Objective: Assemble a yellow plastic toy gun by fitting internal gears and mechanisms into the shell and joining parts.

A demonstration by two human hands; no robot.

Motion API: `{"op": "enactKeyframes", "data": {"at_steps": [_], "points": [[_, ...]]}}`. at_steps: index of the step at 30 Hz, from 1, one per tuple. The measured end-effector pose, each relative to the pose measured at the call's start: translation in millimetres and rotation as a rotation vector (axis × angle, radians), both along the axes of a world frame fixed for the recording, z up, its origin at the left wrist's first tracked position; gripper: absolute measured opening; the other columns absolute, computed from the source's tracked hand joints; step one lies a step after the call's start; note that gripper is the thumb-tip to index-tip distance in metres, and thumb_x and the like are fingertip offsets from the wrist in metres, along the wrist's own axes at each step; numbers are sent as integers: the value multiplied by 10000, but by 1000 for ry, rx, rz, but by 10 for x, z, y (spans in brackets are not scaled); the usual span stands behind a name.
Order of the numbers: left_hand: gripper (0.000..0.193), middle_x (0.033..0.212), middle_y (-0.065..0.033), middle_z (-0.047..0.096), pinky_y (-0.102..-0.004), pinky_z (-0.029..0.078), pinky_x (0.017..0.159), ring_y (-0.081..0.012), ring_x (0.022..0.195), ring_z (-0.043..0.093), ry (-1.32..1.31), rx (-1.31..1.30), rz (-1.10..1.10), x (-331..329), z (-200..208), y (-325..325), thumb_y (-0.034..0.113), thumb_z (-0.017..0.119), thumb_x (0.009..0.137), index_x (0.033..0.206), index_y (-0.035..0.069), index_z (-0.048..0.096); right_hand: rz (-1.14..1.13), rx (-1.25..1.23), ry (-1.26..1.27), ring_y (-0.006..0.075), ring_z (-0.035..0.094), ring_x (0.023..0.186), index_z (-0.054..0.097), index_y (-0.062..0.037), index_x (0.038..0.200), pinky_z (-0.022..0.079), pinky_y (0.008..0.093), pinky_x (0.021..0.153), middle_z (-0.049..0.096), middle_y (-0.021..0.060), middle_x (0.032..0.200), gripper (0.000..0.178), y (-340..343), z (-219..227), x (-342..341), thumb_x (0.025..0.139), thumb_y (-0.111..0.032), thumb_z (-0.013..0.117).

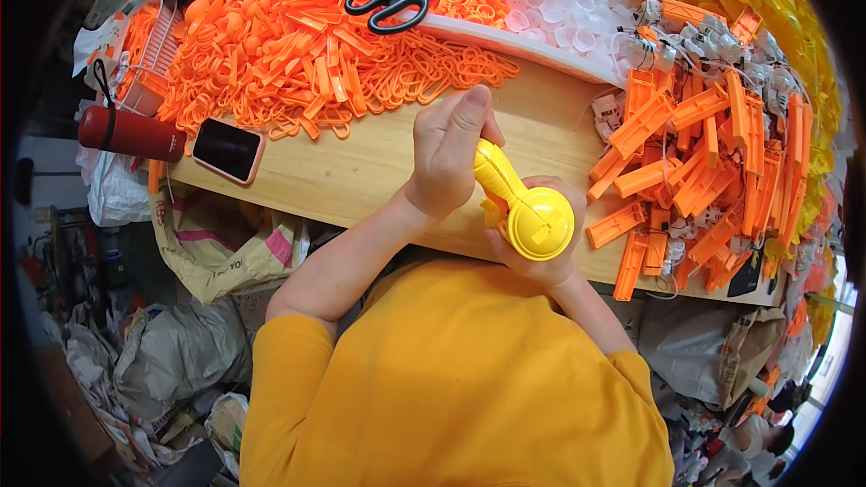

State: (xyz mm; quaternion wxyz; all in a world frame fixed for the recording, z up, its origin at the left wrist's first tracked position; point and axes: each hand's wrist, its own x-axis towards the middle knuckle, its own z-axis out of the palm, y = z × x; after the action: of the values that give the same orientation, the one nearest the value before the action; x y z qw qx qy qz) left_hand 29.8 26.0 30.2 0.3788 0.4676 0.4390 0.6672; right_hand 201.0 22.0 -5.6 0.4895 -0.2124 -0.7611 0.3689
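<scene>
A yellow plastic piece with a round, cup-like head and a curved handle is held up above the table's front edge. My right hand wraps around the round head from below and the right, its fingers partly hidden behind it. At the upper end of the handle, my left hand is closed with the thumb on top, touching the handle; what its curled fingers cover is hidden. A small yellow part juts out at the left side of the head, close to my right hand's fingertips.
Loose orange plastic parts heap up at the back left, with black-handled scissors on them. Orange trough-shaped pieces with wired parts pile at the right. Clear caps fill a white tray. A phone and red flask lie left.
</scene>
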Motion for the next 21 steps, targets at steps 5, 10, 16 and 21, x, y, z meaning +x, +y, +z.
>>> {"op": "enactKeyframes", "data": {"at_steps": [5,10,16,21], "points": [[452,641,-59,501,-254,379,585,-124,601,467,36,-68,-106,-114,-9,104,279,353,1029,688,23,501,-24,85,-41,242,629,798,440,-19,1114,506,326,697,616,134,977,613,161,48,21,641,-59,828],[431,649,-46,503,-244,369,584,-113,608,464,116,4,-105,-152,-60,152,286,380,1021,711,20,515,29,46,-122,247,596,880,400,-27,1185,490,359,784,568,135,1045,708,202,12,65,635,-83,841],[427,639,-32,499,-255,353,554,-110,584,449,288,45,92,-107,-24,135,234,456,999,630,22,496,-16,8,-104,230,600,854,417,-22,1169,491,340,747,569,131,1026,685,120,18,-75,632,-88,838],[374,587,-80,485,-302,385,529,-181,566,499,173,-135,110,-174,-131,187,207,515,976,672,-9,542,-24,3,-195,217,611,821,426,-16,1170,500,326,710,591,126,978,679,191,115,-109,633,-86,835]]}}
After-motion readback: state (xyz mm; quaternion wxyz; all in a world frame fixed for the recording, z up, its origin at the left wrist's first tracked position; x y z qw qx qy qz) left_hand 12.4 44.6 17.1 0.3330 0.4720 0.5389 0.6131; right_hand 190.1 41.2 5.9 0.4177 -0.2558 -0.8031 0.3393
